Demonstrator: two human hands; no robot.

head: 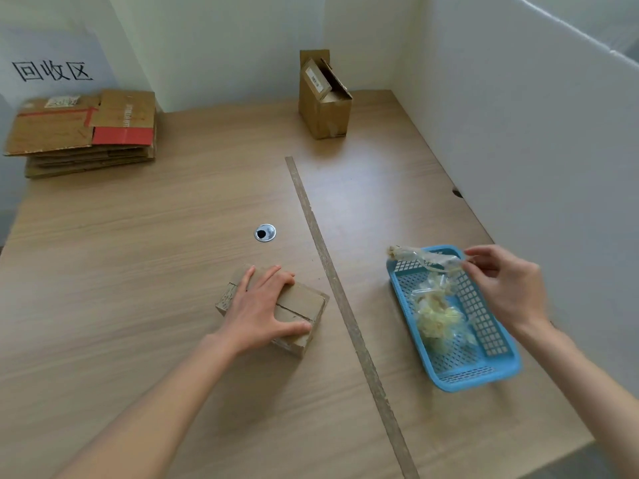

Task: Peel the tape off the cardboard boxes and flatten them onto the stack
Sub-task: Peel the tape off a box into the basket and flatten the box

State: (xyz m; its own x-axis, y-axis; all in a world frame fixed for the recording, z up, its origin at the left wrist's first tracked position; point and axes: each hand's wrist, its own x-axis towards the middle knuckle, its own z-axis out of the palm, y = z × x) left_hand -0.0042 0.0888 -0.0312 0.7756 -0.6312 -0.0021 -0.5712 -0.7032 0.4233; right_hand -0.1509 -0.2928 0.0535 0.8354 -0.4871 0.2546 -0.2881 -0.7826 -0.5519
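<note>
A small closed cardboard box (304, 304) sits on the table in front of me. My left hand (264, 307) lies flat on its top, fingers spread, thumb along the near edge. My right hand (503, 281) pinches a strip of clear peeled tape (420, 255) and holds it over the far end of a blue plastic basket (498, 371). Crumpled tape scraps (437, 314) lie inside the basket. A stack of flattened cardboard boxes (83, 133) rests at the far left corner. An open, upright cardboard box (325, 98) stands at the back.
A long strip (342, 299) runs across the wooden table (138, 254) from back to front, between the box and the basket. A round metal cable grommet (265, 233) sits mid-table. White partition walls close the back and right side. A sign with characters hangs above the stack.
</note>
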